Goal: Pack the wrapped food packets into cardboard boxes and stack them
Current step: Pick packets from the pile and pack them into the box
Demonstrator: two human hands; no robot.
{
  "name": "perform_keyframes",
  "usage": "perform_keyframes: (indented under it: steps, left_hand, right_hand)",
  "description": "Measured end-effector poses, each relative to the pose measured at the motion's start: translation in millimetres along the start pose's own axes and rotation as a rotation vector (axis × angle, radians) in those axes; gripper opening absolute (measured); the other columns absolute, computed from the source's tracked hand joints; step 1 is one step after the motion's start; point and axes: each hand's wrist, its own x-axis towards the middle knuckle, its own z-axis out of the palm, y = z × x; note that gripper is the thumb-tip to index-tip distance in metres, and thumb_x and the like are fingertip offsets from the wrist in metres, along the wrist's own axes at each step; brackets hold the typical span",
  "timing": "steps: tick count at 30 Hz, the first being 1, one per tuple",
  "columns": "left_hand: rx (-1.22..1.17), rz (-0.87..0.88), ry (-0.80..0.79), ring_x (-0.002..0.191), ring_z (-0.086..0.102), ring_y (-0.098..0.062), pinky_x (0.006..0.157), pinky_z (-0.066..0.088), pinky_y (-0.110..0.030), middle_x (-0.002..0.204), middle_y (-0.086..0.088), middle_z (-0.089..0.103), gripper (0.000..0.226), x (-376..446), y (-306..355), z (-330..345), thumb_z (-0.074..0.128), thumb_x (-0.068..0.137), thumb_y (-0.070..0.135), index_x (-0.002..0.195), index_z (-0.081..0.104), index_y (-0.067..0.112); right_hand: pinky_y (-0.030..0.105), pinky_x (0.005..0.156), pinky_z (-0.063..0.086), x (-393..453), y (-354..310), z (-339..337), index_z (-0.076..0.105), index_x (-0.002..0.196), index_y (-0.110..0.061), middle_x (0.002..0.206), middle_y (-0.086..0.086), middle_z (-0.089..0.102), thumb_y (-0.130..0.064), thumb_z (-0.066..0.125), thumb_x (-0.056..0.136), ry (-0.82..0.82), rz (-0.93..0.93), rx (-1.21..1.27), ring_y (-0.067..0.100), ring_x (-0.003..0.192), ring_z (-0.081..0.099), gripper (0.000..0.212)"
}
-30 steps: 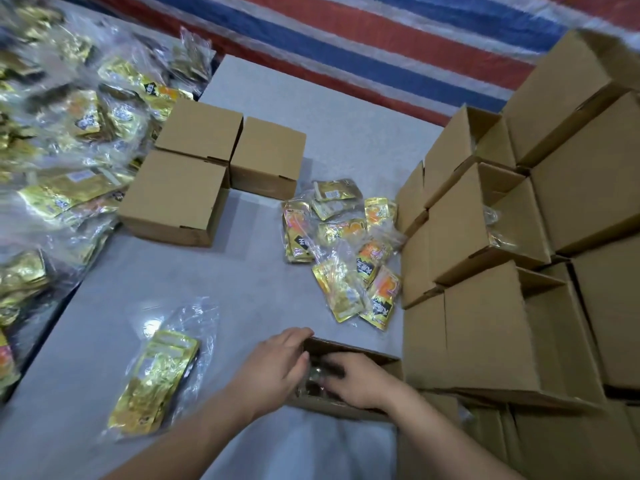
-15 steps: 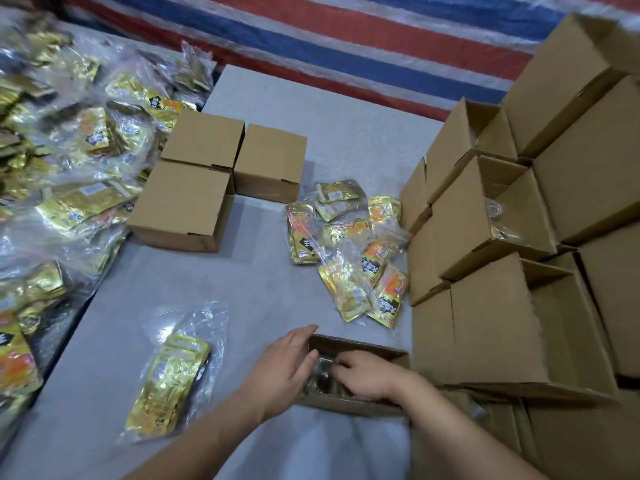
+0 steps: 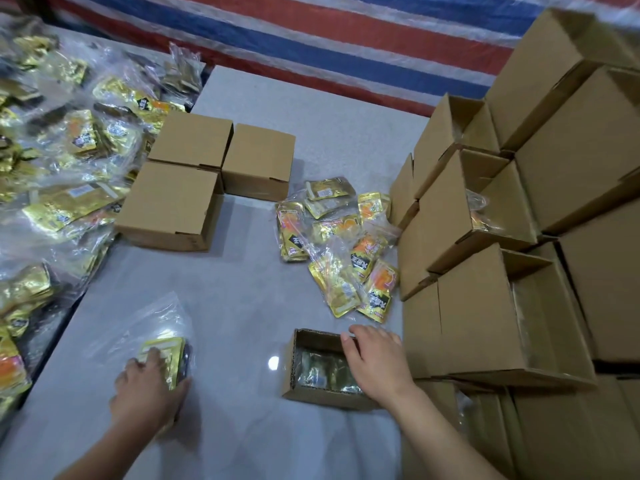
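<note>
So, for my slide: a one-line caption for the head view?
Left hand grips a bagged gold packet; right hand rests on the open box.

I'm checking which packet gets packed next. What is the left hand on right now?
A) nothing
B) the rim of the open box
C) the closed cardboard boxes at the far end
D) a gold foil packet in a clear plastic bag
D: the left hand lies on the gold foil packet in a clear plastic bag on the grey table, while the right hand rests on the open cardboard box.

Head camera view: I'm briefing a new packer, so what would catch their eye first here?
Probably the shiny gold packets heaped along the left edge, and the wall of cardboard boxes stacked on the right. Near the bottom, the right hand rests on an open box holding packets, while the left hand grips a bagged packet on the grey table.
</note>
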Motion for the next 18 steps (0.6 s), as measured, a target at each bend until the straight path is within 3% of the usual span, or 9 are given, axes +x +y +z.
perform_keyframes:
  steps: [7,13,15,18]
  left_hand:
    - [-0.001,-0.006,-0.051,0.127,0.039,-0.04,0.096,0.046,-0.05,0.133,-0.017,0.041,0.1,8,19,-3,0.079,0.071,0.048,0.148,0.023,0.017]
    - [-0.359,0.121,-0.038,0.11,0.055,-0.04,0.089,0.047,-0.044,0.118,-0.018,0.059,0.073,4,53,-45,0.079,0.068,0.024,0.133,0.047,0.015]
    - [-0.485,0.216,0.013,0.098,0.063,-0.027,0.08,0.049,-0.037,0.11,-0.009,0.066,0.067,-4,76,-74,0.079,0.067,0.014,0.13,0.054,0.015]
    - [-0.661,0.387,0.102,0.076,0.061,0.011,0.065,0.042,-0.013,0.089,0.023,0.06,0.065,-28,118,-116,0.076,0.07,0.007,0.129,0.056,0.025]
  right_hand:
    - [0.038,0.091,0.04,-1,-1,-2,0.062,0.102,-0.027,0.1,-0.004,0.067,-0.048,0.023,0.103,0.014,0.023,0.083,0.022,0.102,0.058,0.045]
    - [0.038,0.093,0.04,0,-6,-13,0.059,0.095,-0.025,0.092,-0.009,0.058,-0.038,0.035,0.105,0.083,0.073,0.383,0.017,0.092,0.052,0.03]
    - [0.036,0.092,0.042,0,-15,-25,0.062,0.102,-0.023,0.099,-0.009,0.06,-0.037,0.039,0.104,0.142,0.101,0.562,0.014,0.098,0.054,0.027]
    - [0.018,0.09,0.042,-1,-43,-56,0.058,0.107,-0.041,0.114,-0.022,0.059,-0.047,0.046,0.101,0.159,0.13,0.933,-0.006,0.11,0.053,0.014]
